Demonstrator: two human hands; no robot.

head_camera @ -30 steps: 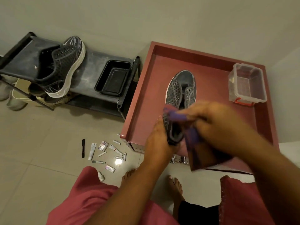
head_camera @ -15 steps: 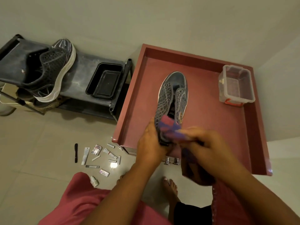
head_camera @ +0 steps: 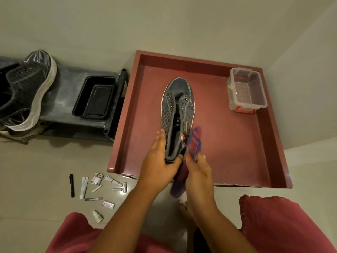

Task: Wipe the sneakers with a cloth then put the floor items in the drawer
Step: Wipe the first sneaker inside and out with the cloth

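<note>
A dark grey sneaker [head_camera: 177, 103] lies toe-away over the red drawer-top tray [head_camera: 237, 152]. My left hand [head_camera: 160, 161] grips its heel, fingers along the left side and thumb over the back. My right hand [head_camera: 197, 172] holds a purple and red cloth [head_camera: 194, 141] against the sneaker's right side near the heel; part of the cloth hangs below the hand. The second sneaker [head_camera: 31, 88], grey with a white sole, leans on the dark shoe rack [head_camera: 65, 106] at the left. Several small floor items [head_camera: 98, 189] lie on the tiles: a black pen, tubes, sachets, a razor, a small bottle.
A clear plastic box [head_camera: 247, 90] with a red latch stands in the tray's far right corner. A black tray [head_camera: 94, 97] sits on the rack. Walls close off the back and right. My bare feet and red garment are at the bottom.
My right hand with the cloth has slid from the top of the heel to the sneaker's right side. More of the sneaker's opening shows. The camera has swung left.
</note>
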